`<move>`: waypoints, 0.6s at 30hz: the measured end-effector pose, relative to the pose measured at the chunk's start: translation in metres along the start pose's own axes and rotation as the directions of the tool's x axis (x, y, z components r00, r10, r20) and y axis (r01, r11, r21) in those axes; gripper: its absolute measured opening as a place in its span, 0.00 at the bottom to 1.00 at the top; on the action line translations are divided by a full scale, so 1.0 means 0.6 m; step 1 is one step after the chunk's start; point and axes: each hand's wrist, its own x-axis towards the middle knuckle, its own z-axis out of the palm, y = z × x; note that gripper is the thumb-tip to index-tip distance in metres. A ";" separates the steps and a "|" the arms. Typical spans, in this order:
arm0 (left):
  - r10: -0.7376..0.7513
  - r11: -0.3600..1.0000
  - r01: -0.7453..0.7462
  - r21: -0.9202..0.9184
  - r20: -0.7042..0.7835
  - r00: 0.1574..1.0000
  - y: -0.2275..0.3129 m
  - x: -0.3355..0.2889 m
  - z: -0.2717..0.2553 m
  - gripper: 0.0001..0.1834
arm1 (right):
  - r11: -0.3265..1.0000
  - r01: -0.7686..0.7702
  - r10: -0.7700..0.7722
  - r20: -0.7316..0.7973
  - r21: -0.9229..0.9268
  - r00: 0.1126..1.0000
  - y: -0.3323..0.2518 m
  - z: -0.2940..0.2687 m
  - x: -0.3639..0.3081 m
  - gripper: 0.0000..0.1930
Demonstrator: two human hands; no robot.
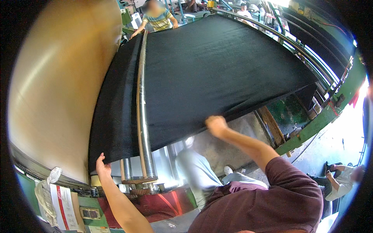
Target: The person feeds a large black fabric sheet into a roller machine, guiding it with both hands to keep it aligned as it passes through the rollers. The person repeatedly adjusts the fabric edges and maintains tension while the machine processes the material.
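Note:
A wide sheet of black fabric (pixel 217 66) stretches between a large brownish metal drum on the left and rollers at the far right. My right hand (pixel 217 126) is closed in a fist on the fabric's near edge, around the middle of its length. Down by the drum, my left hand (pixel 103 167) holds the sheet's near left edge, with one digit pointing up; its other fingers are partly hidden. A shiny metal roller (pixel 143 105) lies across the fabric, between my two hands.
The big curved drum (pixel 58 81) fills the left side. At the far edge, a person in a striped shirt (pixel 158 20) has both hands by the fabric. Green machine frame (pixel 311 132) runs along the right. A printed card (pixel 64 206) and rag (pixel 46 194) hang lower left.

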 end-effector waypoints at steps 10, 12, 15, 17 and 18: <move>0.185 0.972 -0.234 -0.035 -0.506 0.842 0.017 -0.007 -0.052 0.14 | 0.926 -0.335 0.337 0.023 0.174 0.941 0.087 -0.068 -0.151 0.03; 0.131 0.983 -0.175 -0.053 -0.465 0.875 0.022 0.018 -0.074 0.10 | 0.925 -0.297 0.308 -0.006 0.238 0.952 0.047 -0.077 -0.165 0.03; 0.117 0.993 -0.112 0.049 -0.137 0.984 -0.001 -0.034 0.006 0.10 | 0.914 -0.277 0.291 -0.004 0.296 0.957 0.019 -0.065 -0.195 0.04; 0.137 0.989 -0.116 0.091 -0.276 0.951 0.005 0.002 -0.017 0.11 | 0.905 -0.232 0.257 -0.024 0.356 0.966 -0.004 -0.070 -0.190 0.04; 0.149 0.987 -0.118 0.109 -0.345 0.927 0.010 0.036 -0.046 0.11 | 0.904 -0.194 0.227 -0.044 0.380 0.973 -0.013 -0.059 -0.187 0.04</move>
